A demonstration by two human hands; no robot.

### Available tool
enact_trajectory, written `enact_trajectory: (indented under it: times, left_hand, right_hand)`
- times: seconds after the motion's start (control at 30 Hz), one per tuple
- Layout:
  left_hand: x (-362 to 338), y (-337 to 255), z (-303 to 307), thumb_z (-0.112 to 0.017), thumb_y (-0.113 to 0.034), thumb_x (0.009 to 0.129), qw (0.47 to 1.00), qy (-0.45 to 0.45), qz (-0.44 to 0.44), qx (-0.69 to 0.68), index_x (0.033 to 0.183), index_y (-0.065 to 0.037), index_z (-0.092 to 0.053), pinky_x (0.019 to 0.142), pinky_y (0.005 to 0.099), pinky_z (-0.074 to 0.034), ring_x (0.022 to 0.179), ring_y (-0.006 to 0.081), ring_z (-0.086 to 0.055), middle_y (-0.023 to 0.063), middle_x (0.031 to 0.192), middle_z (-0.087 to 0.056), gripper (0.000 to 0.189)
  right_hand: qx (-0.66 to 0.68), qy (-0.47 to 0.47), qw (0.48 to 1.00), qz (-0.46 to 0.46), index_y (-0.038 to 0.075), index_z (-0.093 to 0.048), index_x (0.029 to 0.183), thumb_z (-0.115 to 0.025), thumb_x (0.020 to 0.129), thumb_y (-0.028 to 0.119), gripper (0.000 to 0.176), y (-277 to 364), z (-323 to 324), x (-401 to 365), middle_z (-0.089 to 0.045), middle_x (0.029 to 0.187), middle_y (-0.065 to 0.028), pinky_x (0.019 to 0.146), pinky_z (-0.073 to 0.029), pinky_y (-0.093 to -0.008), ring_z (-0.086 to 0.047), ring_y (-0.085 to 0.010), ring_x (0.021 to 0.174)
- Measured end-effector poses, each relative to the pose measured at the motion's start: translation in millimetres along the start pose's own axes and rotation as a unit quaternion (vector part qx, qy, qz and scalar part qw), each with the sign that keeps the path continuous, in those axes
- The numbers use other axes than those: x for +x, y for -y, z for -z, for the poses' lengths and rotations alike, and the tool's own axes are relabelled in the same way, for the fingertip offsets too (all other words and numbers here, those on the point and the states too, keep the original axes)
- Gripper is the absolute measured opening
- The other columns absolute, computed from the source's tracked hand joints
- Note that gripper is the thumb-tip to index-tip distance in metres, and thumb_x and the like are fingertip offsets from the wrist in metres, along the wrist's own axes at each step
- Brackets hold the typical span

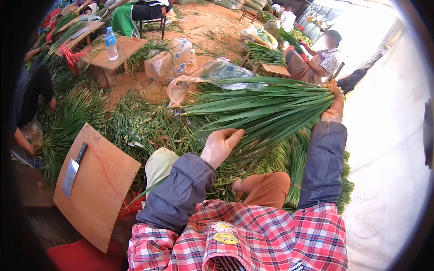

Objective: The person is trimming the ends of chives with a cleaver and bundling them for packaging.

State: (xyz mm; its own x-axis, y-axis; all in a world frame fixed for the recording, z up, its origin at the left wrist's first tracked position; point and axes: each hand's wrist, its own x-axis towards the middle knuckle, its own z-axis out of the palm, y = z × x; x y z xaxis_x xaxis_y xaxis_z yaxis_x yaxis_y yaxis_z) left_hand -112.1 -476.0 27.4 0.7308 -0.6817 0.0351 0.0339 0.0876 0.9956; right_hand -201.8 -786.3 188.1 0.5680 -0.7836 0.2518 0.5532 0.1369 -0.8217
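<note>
Right hand (335, 106) gripping leaf bunch (266, 106) end, left hand (220, 145) touching its middle

Both arms are out in front, sleeved in grey-blue. The left hand (220, 145), gloved, sits close in, fingers together and pointing up to the right. The right arm stretches far forward, the right hand (335, 107) gloved too and clenched tight.

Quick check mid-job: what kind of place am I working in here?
Probably an open-air yard for sorting and bundling greens: heaps of long green stalks lie on bare dirt, a cleaver rests on a low wooden board, and another person sits by more bunches.
</note>
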Motion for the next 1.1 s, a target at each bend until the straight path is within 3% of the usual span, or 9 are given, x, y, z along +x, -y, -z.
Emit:
enact_trajectory:
  times: [0.03, 0.13, 0.33, 0.43, 0.53, 0.63, 0.73, 1.03, 1.1]
  left_hand:
    - [2.7, -0.7, -0.9, -0.06, -0.031, 0.081, 1.0, 0.011, 0.02, -0.006, 0.095, 0.001, -0.064, 0.067, 0.0297, -0.045, 0.072, 0.017, -0.058, 0.01, 0.08, -0.064, 0.034]
    - [15.7, 16.8, -7.2, -0.065, -0.022, 0.08, 0.994, 0.043, 0.083, -0.06, 0.097, 0.001, -0.063, 0.066, 0.0239, -0.043, 0.072, 0.0102, -0.054, 0.0055, 0.083, -0.062, 0.028]
    - [12.0, 21.3, -6.4, -0.062, -0.019, 0.083, 0.981, 0.117, 0.061, -0.14, 0.092, -0.002, -0.063, 0.057, 0.0246, -0.044, 0.061, 0.0104, -0.053, 0.0047, 0.081, -0.062, 0.02]
    - [1.7, -0.6, -4.4, -0.054, -0.022, 0.088, 0.938, 0.111, 0.157, -0.287, 0.099, -0.001, -0.059, 0.052, 0.0261, -0.046, 0.058, 0.0128, -0.056, 0.0086, 0.084, -0.063, 0.024]
    - [8.3, 9.6, -0.7, -0.047, -0.023, 0.092, 0.905, 0.183, 0.203, -0.326, 0.11, 0.0, -0.053, 0.048, 0.0258, -0.046, 0.058, 0.0155, -0.059, 0.0128, 0.089, -0.064, 0.03]
    - [4.9, 11.3, 0.4, -0.043, -0.018, 0.093, 0.873, 0.246, 0.196, -0.373, 0.116, 0.002, -0.048, 0.045, 0.025, -0.047, 0.06, 0.0172, -0.061, 0.0154, 0.094, -0.063, 0.031]
    - [5.0, 19.1, 1.7, -0.045, -0.016, 0.092, 0.842, 0.292, 0.188, -0.413, 0.116, 0.002, -0.048, 0.045, 0.0246, -0.048, 0.063, 0.018, -0.062, 0.0148, 0.094, -0.062, 0.031]
    - [-2.9, 15.6, 7.1, -0.052, -0.015, 0.089, 0.852, 0.223, 0.218, -0.42, 0.108, 0.001, -0.054, 0.053, 0.0306, -0.049, 0.063, 0.0188, -0.06, 0.0086, 0.081, -0.06, 0.025]
    - [-2.1, 28.9, 6.0, -0.057, -0.013, 0.086, 0.879, 0.209, 0.175, -0.39, 0.106, 0.002, -0.054, 0.055, 0.0319, -0.048, 0.063, 0.019, -0.06, 0.0086, 0.079, -0.06, 0.026]
  right_hand:
    - [-0.003, 0.007, 1.0, 0.003, 0.0, -0.054, 0.09, -0.063, 0.073, 0.007, 0.021, -0.5, -4.8, -2.5, -0.061, 0.08, -0.0127, 0.066, -0.055, -0.0381, -0.061, -0.024, 0.068]
    - [0.015, 0.006, 0.999, -0.034, 0.005, -0.047, 0.111, -0.059, 0.074, 0.001, 0.039, -0.4, -15.9, -12.5, -0.057, 0.085, -0.0085, 0.071, -0.054, -0.0371, -0.059, -0.0195, 0.077]
    - [0.006, 0.009, 1.0, -0.024, 0.004, -0.044, 0.114, -0.058, 0.074, -0.001, 0.043, -5.0, -18.2, -15.6, -0.056, 0.087, -0.0073, 0.074, -0.053, -0.0353, -0.058, -0.0196, 0.078]
    - [-0.005, 0.0, 1.0, -0.03, 0.003, -0.044, 0.114, -0.059, 0.074, -0.001, 0.043, -5.9, -19.3, -16.8, -0.056, 0.088, -0.0072, 0.073, -0.053, -0.0347, -0.058, -0.0192, 0.079]
    - [-0.006, 0.007, 1.0, -0.021, 0.003, -0.045, 0.111, -0.06, 0.073, -0.001, 0.041, -7.2, -20.5, -17.9, -0.056, 0.086, -0.0072, 0.073, -0.053, -0.034, -0.058, -0.0189, 0.077]
    - [0.002, 0.031, 0.998, -0.047, 0.005, -0.047, 0.108, -0.061, 0.072, -0.002, 0.039, -7.3, -16.3, -14.0, -0.056, 0.083, -0.0068, 0.072, -0.053, -0.0338, -0.058, -0.0187, 0.076]
    - [-0.016, 0.02, 1.0, -0.004, -0.001, -0.057, 0.086, -0.065, 0.072, 0.006, 0.018, -13.0, -18.5, -14.3, -0.061, 0.079, -0.0119, 0.067, -0.054, -0.0369, -0.061, -0.0229, 0.069]
    - [-0.027, 0.024, 0.999, -0.009, -0.001, -0.057, 0.086, -0.066, 0.072, 0.006, 0.019, -13.1, -15.3, -13.8, -0.061, 0.08, -0.013, 0.068, -0.054, -0.0367, -0.061, -0.0228, 0.069]
    - [-0.029, 0.019, 0.999, -0.032, 0.005, -0.054, 0.096, -0.064, 0.073, 0.007, 0.025, -13.0, -10.2, -10.2, -0.059, 0.08, -0.0101, 0.07, -0.054, -0.0396, -0.061, -0.0212, 0.074]
